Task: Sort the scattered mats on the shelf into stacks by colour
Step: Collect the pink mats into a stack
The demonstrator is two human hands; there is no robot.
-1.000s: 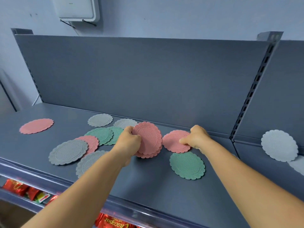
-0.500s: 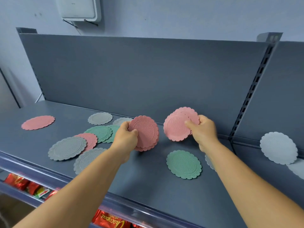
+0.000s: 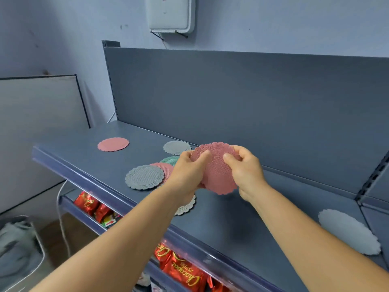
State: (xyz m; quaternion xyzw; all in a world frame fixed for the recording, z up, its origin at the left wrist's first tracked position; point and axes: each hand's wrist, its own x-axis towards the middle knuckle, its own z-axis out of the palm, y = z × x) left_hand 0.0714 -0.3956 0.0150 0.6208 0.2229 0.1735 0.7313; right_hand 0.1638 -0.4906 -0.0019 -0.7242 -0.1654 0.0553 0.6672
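Both hands hold a stack of pink scalloped mats (image 3: 216, 169) above the grey shelf (image 3: 231, 220). My left hand (image 3: 187, 171) grips its left edge and my right hand (image 3: 245, 169) pinches its right edge. On the shelf lie a lone pink mat (image 3: 113, 144) at far left, a grey mat (image 3: 176, 147) near the back panel, a larger grey mat (image 3: 144, 179) near the front, a pink mat (image 3: 166, 168) and a green mat (image 3: 171, 160) partly hidden behind my left hand. A pale mat (image 3: 187, 206) peeks from under my left wrist. Another grey mat (image 3: 349, 233) lies at right.
The shelf's back panel (image 3: 242, 98) rises behind the mats. Red snack packets (image 3: 183, 270) fill the lower shelf beneath the front lip. A white wall box (image 3: 171, 13) hangs above. A slotted upright (image 3: 372, 178) divides the shelf at right.
My right hand has brought its pink mats over to the left hand's pink mats, and both hands now hold them together. The view has swung to the left.
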